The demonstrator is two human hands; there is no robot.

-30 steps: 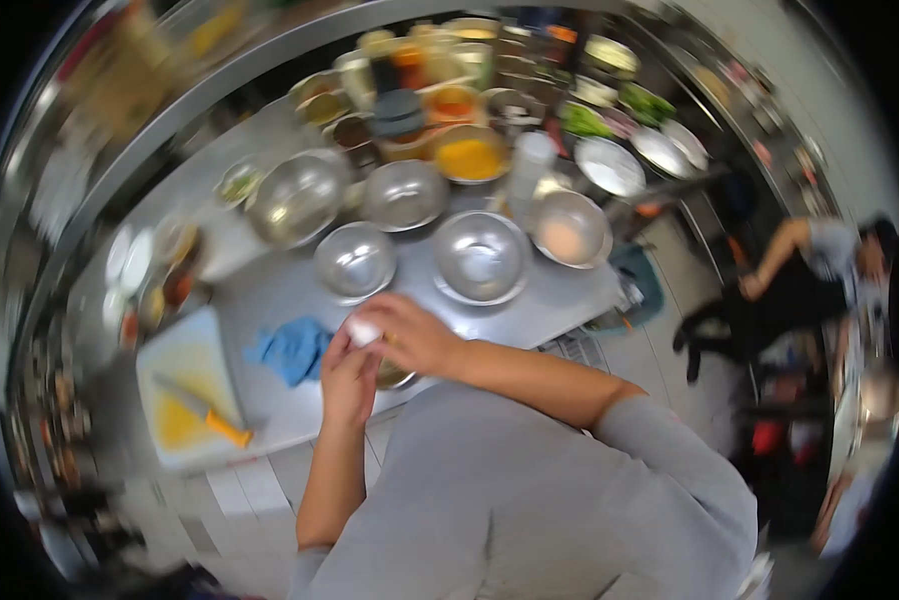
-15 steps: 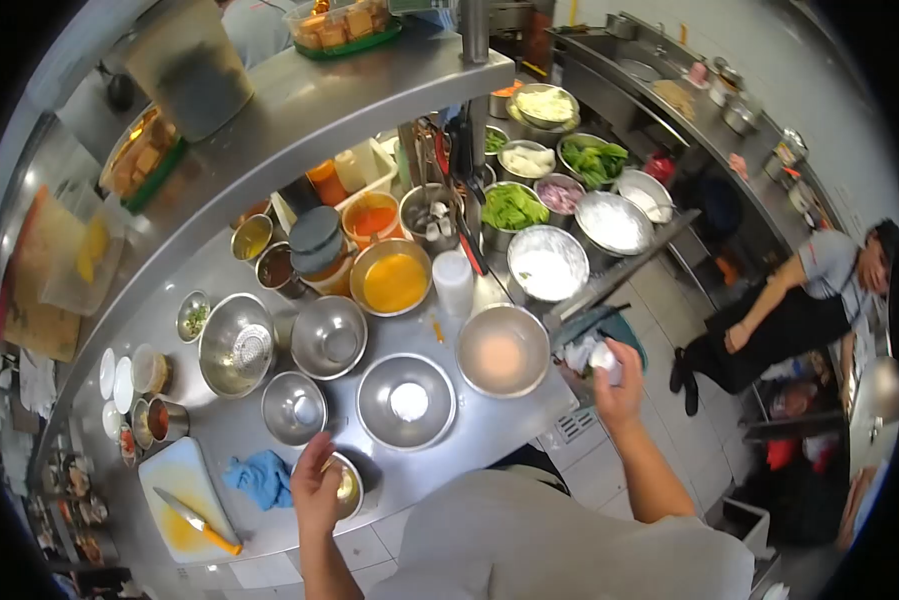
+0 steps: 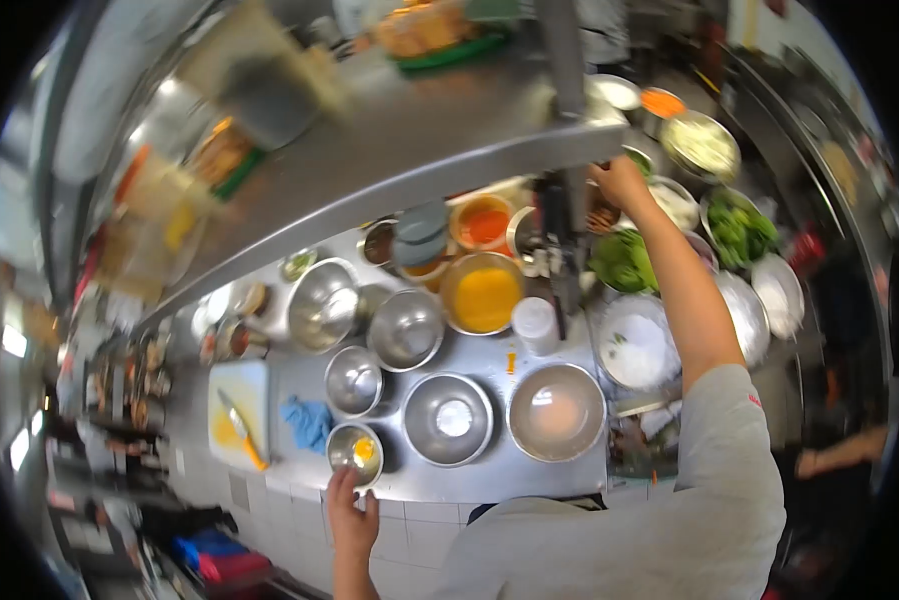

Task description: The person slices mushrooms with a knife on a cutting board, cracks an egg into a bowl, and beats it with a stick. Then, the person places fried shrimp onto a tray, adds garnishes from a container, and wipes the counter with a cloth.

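Note:
My left hand (image 3: pixel 353 510) is at the near edge of the steel table, its fingers apart and touching or just beside a small bowl (image 3: pixel 365 449) with egg yolk in it. My right hand (image 3: pixel 617 180) reaches far forward under the end of the steel shelf, beside a container of green leaves; its fingertips are hidden behind the shelf post, so whatever it holds is not visible. Empty steel bowls (image 3: pixel 447 419) stand right of the egg bowl. A bowl of pale orange liquid (image 3: pixel 556 412) is at the table's right end.
A knife (image 3: pixel 241 428) lies on a cutting board (image 3: pixel 227 448), near a blue cloth (image 3: pixel 307 422). Steel shelf edge (image 3: pixel 399 190) crosses overhead. A yellow-filled pot (image 3: pixel 484 293), white bottle (image 3: pixel 535 322) and bowl of white powder (image 3: pixel 633 342) stand farther back. Other people are at both sides.
My right hand, earlier holding a white eggshell at the right, has moved forward and up to the shelf post. My left hand stays near the egg bowl. The view has shifted.

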